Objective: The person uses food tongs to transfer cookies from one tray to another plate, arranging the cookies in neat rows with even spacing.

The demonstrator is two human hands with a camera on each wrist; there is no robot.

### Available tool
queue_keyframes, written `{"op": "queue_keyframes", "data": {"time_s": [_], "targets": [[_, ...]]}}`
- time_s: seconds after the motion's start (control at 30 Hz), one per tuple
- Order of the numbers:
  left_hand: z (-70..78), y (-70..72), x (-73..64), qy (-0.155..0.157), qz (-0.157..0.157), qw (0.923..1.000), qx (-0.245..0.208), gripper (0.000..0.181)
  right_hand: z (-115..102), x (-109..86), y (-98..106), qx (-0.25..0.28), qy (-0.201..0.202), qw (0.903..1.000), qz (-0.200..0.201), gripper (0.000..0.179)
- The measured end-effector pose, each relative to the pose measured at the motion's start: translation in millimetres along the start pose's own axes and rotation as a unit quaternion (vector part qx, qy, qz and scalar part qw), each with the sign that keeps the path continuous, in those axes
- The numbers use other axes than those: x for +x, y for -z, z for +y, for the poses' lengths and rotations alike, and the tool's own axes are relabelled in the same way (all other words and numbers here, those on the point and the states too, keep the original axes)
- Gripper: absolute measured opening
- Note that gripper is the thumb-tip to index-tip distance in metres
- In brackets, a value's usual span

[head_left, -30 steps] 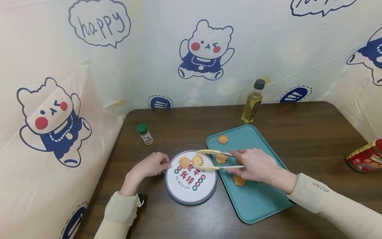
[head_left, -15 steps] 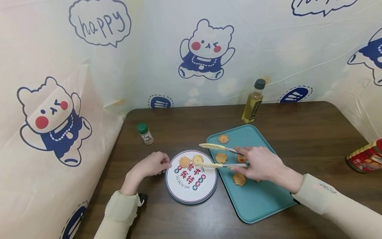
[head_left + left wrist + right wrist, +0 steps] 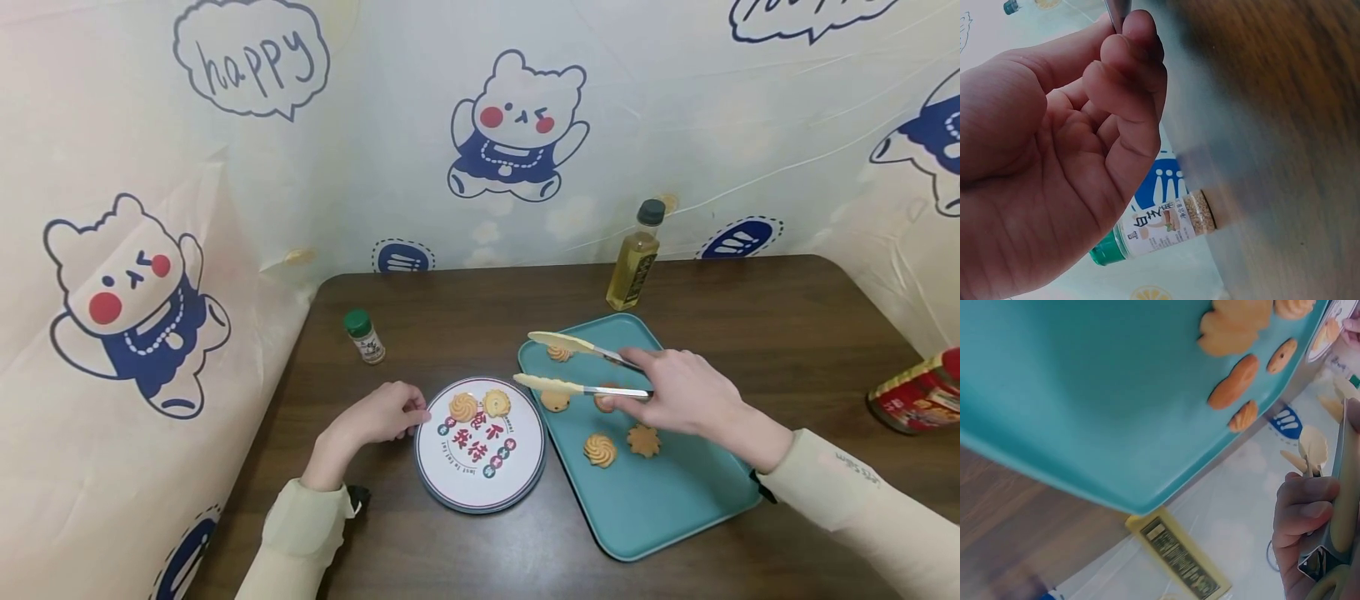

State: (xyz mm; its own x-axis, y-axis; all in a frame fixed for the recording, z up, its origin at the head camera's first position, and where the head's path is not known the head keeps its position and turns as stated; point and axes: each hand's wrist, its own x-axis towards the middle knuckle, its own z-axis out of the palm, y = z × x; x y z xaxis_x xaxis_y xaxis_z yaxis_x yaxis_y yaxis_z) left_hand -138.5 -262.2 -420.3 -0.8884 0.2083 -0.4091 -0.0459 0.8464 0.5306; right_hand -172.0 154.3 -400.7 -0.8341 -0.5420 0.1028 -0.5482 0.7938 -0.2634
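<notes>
Right of centre, the right hand (image 3: 682, 393) grips parted tongs (image 3: 585, 389), probably selecting among cookies (image 3: 600, 450); next, lower and squeeze. The left hand (image 3: 381, 414) pinches the plate (image 3: 519, 473).

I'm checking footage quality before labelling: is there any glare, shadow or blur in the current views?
Head view: evenly lit and mostly sharp, with a pale glare on the table near the bottom; left wrist view: dim, the left hand shaded and the table blurred, the jar fairly clear; right wrist view: darker shading on the tray, a blurry smear at lower left.
</notes>
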Motion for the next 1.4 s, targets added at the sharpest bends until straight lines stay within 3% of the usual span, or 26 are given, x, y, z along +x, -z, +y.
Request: {"op": "queue_keyframes", "data": {"time_s": [0.3, 0.63, 1.4], "targets": [[-0.3, 0.2, -0.2, -0.008, -0.001, 1.0, 0.006, 0.007, 21.9, 2.9, 2.5, -0.009, -0.031, 0.9994, 0.009, 0.073], [0.8, -1.2, -0.2, -0.001, 0.002, 1.0, 0.002, 0.006, 43.5, 1.8, -7.1, -0.014, -0.054, 0.9983, -0.017, 0.079], [-0.4, -1.3, 1.3, 0.002, -0.001, 0.9999, 0.011, 0.008, 48.9, -1.7, -20.7, -0.01, -0.057, 0.9978, -0.031, 0.074]]}}
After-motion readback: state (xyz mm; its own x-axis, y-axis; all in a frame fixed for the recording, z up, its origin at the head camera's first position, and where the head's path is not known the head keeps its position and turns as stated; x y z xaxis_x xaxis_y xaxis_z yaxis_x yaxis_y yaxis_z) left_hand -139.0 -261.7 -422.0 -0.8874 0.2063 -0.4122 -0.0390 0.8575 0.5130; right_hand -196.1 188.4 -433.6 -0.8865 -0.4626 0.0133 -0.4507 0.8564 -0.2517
